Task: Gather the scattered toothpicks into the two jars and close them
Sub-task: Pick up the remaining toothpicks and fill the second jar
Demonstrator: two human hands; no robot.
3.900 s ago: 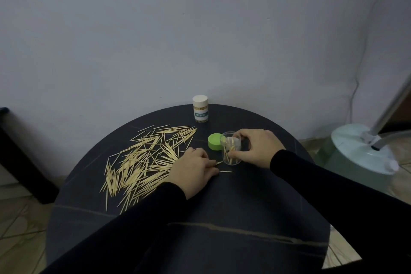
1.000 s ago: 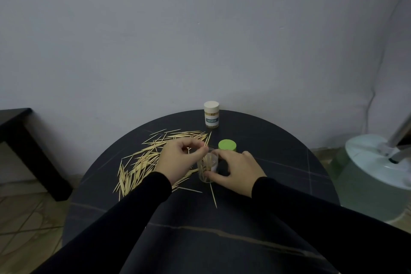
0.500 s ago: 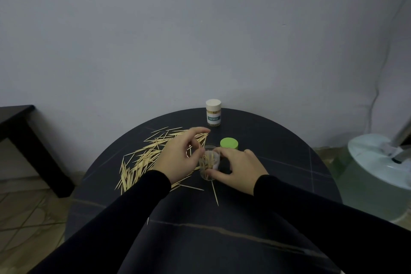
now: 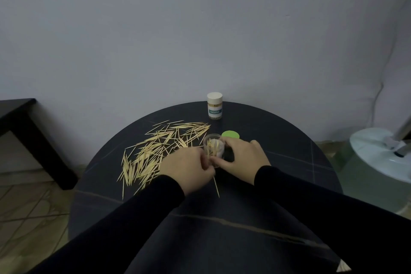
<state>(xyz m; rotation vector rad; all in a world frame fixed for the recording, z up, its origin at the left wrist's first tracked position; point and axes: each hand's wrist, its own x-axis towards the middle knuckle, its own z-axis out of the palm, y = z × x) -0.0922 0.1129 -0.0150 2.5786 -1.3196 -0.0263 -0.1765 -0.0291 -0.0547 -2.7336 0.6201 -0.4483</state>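
Note:
A clear open jar [image 4: 214, 145] with several toothpicks standing in it sits mid-table, gripped by my right hand [image 4: 241, 159] from the right. My left hand [image 4: 189, 168] lies just left of the jar on the table, fingers curled near its base; what it holds is hidden. A wide scatter of toothpicks [image 4: 155, 151] covers the table left of the jar. One lone toothpick [image 4: 216, 187] lies in front of the jar. The green lid [image 4: 230, 134] rests flat behind the jar. A second jar [image 4: 214, 106] with a white cap and label stands closed at the far edge.
The round black table [image 4: 244, 218] stands against a pale wall. A black side table [image 4: 20, 118] is at the left. A pale green fan base [image 4: 382, 155] stands on the floor at the right.
My left hand has dropped from the jar's rim to the table at the jar's left. The right hand keeps hold of the jar.

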